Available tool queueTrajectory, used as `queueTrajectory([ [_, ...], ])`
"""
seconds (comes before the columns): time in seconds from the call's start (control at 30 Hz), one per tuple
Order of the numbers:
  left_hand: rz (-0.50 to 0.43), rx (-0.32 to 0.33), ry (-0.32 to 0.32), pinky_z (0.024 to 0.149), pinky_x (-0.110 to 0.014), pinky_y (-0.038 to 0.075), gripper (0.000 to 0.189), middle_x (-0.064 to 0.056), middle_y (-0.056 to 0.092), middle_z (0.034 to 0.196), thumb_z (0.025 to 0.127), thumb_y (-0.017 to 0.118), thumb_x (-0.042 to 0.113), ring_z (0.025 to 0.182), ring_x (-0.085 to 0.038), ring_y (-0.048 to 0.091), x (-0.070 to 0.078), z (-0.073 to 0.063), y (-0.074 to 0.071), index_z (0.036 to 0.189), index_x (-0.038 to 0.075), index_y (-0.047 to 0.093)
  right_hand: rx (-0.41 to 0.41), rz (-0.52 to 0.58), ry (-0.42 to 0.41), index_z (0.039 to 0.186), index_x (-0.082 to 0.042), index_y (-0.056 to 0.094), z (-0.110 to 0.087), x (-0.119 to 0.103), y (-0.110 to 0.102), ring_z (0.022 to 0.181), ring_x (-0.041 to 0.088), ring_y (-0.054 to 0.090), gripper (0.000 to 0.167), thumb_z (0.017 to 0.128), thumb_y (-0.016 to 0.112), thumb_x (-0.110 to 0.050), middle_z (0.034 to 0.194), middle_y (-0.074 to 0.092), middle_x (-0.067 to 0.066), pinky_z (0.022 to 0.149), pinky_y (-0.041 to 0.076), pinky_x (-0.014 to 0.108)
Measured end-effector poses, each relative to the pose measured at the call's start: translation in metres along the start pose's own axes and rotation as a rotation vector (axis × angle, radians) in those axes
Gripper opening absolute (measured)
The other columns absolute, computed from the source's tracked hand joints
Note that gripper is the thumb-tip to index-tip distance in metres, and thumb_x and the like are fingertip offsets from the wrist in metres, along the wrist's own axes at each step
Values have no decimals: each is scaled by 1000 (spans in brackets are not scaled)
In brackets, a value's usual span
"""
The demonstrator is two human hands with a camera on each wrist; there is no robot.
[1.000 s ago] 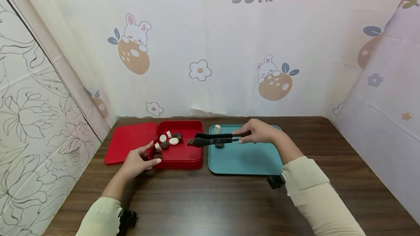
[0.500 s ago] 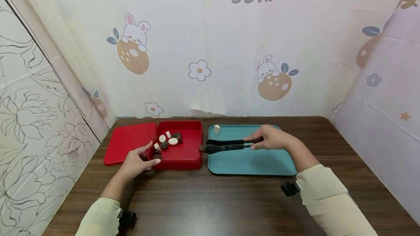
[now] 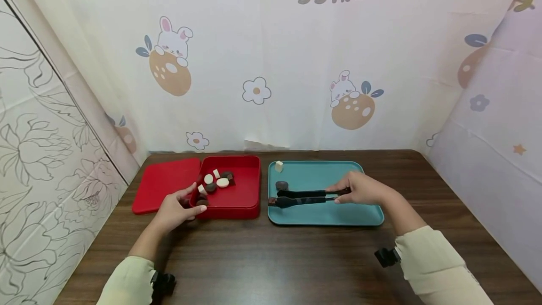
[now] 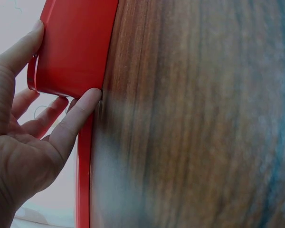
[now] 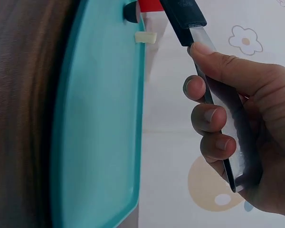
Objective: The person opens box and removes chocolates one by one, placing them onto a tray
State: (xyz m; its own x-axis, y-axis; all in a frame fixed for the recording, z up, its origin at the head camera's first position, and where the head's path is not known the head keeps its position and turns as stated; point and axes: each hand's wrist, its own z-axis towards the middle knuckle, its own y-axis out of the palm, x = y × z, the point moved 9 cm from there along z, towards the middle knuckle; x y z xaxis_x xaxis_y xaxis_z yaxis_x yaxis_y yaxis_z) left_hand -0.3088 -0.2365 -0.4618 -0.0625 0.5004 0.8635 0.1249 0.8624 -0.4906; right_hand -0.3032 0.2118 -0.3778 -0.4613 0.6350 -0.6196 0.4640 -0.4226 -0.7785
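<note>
One small brown piece (image 3: 272, 201) sits at the tips of one pair of black tongs (image 3: 301, 201), over the near left part of one teal tray (image 3: 330, 215); whether it touches the tray cannot be told. The right hand (image 3: 361, 188) pinches the tongs at their right end, thumb and fingers wrapped round the handle. Two other pieces rest on the tray at its left end: one white cube (image 3: 279, 166) in the far corner and one dark round piece (image 3: 282, 185) just nearer. To the left of the tray, a little apart, stands one red box (image 3: 243, 196). In its left half lie four white pieces (image 3: 222, 182), two roundish and two blocky, among at least four dark pieces (image 3: 211, 187); the crowding at the near left corner makes an exact count uncertain. The left hand (image 3: 172, 209) grips that corner, its thumb on the near wall and its fingers bent round the left side. Further left, one flat red lid (image 3: 167, 183) lies beside the box. Two pale sleeves (image 3: 442, 260) and two black wrist devices (image 3: 386, 257) show on the forearms. Everything rests on a dark brown wood-grain table (image 3: 254, 258). Behind it hangs a white curtain (image 3: 292, 121) with two complete rabbits on orange fruits, flowers and the word "Juice" in mirror writing; on the left, a white panel (image 3: 34, 178) carries black line-drawn flowers.
</note>
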Motion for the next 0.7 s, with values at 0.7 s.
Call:
queueTrajectory([
  [0.7, 5, -4, 10, 71, -34, 59, 92, -25, 44, 139, 77, 83, 39, 104, -30, 54, 2, -1, 0, 152, 16, 34, 13, -95, 33, 121, -3, 69, -17, 2, 9, 49, 4, 32, 35, 86, 74, -8, 86, 72, 4, 47, 36, 22],
])
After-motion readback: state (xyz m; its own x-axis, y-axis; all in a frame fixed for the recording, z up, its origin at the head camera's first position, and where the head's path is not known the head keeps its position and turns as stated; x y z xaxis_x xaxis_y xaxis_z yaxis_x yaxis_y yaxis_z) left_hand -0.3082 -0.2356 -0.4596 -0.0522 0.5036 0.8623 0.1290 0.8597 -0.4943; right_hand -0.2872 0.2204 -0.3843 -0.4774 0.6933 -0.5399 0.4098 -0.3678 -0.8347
